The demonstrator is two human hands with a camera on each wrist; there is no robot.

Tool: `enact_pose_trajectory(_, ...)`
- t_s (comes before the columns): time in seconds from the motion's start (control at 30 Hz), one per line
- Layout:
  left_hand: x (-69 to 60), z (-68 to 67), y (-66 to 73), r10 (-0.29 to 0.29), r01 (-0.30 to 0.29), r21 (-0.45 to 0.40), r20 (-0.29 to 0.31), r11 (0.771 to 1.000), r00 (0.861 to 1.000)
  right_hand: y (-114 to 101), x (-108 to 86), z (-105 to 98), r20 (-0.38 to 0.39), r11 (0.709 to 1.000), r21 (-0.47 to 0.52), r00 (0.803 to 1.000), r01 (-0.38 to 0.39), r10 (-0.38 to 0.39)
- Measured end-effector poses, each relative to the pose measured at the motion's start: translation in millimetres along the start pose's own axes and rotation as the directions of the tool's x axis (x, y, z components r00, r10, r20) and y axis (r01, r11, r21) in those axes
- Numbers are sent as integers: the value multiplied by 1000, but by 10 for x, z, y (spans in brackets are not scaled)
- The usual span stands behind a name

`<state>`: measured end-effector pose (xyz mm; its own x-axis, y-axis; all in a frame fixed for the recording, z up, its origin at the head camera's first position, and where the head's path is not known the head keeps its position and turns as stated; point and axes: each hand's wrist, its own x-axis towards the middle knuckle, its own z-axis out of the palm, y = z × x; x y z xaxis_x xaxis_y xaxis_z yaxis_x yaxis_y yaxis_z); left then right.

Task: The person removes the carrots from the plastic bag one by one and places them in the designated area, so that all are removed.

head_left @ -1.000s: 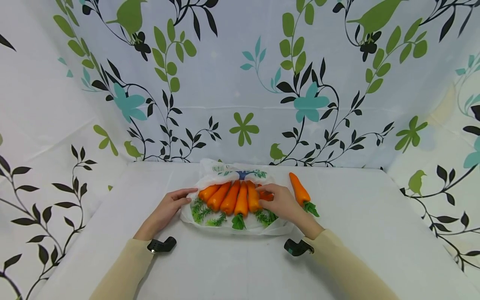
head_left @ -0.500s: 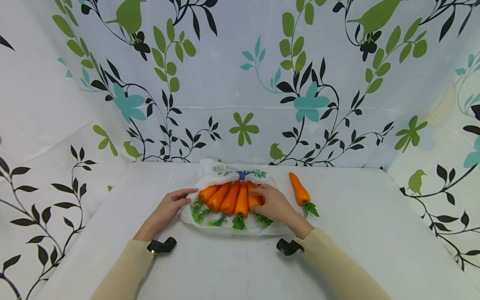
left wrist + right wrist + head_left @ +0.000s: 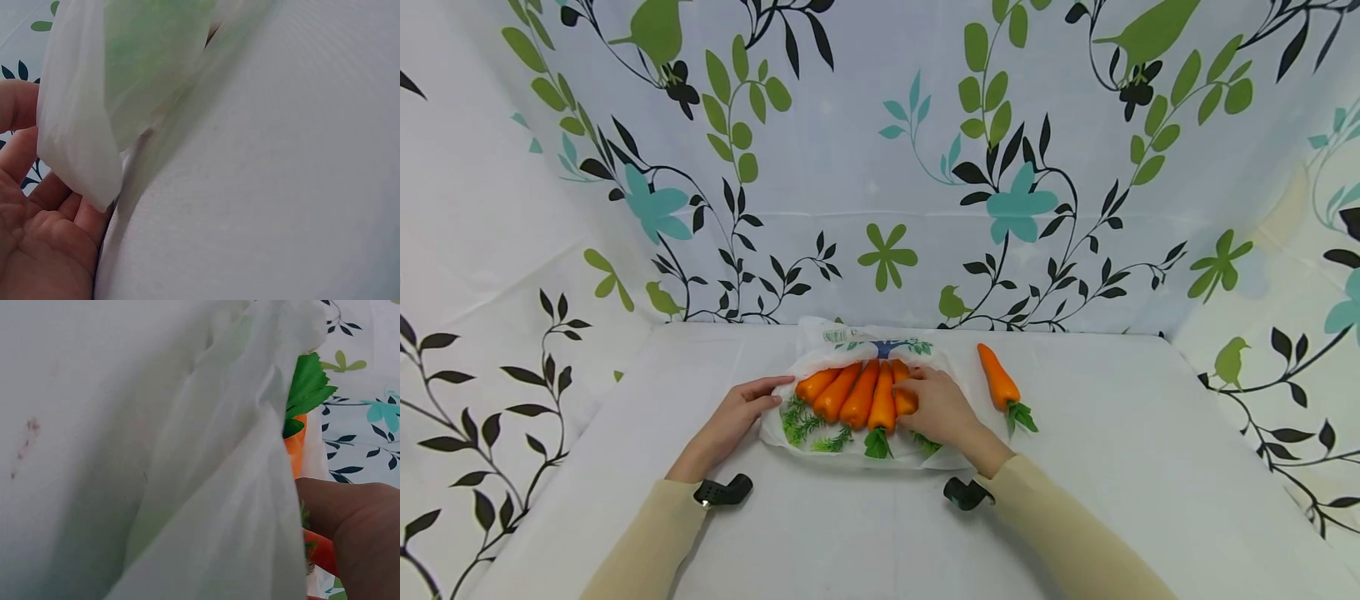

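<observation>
Carrots (image 3: 861, 402) glossy orange in white bag (image 3: 816, 354); right hand (image 3: 942, 408) pinching 1, left hand (image 3: 736, 421) spread.

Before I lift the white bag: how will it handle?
Probably floppy: the white bag looks thin, wrinkled and translucent in the wrist views. Likely to sag unevenly, since several carrots lie in it. They might slide out, as they sit exposed at its opening.

1. The right hand (image 3: 940, 406) partly hides an orange carrot (image 3: 902, 403).
2. The barcode (image 3: 834, 336) on the plastic bag (image 3: 818, 355) is too small to read.
3. Left wrist: left hand (image 3: 47, 247) cut off by the edge.
</observation>
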<state>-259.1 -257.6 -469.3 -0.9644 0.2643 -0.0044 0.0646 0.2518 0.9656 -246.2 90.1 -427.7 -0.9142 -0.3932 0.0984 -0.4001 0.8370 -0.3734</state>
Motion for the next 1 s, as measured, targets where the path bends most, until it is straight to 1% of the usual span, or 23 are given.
enact_pose_trajectory(0.3,-1,-9,-18,-2,2,15,-11,1000,1000,-54,31,-7,52,996,-88,998,-29,34)
enact_pose_trajectory(0.47,-11,-5,-5,5,-5,16,-6,1000,1000,-58,34,4,48,994,-103,998,-28,33)
enact_pose_trajectory(0.57,-12,0,4,7,-7,18,2,1000,1000,-33,25,7,18,997,-55,999,-44,45)
enact_pose_trajectory(0.63,-6,1,3,9,-9,18,7,1000,1000,-4,13,4,-6,999,-4,999,-52,52)
enact_pose_trajectory(0.7,3,3,0,8,-8,15,8,1000,1000,36,3,2,-32,997,64,998,-47,50)
enact_pose_trajectory(0.77,9,3,-2,7,-7,15,8,1000,1000,78,-11,-9,-54,988,148,998,-34,42)
enact_pose_trajectory(0.83,15,1,-6,4,-4,14,8,1000,1000,117,-27,-25,-68,970,244,997,-24,41)
enact_pose_trajectory(0.9,20,-6,-9,3,-3,16,12,1000,1000,146,-46,-51,-62,941,336,997,-31,55)
enact_pose_trajectory(1.0,19,-26,-13,-1,0,34,18,999,1000,179,-58,-83,-46,908,417,997,-32,56)
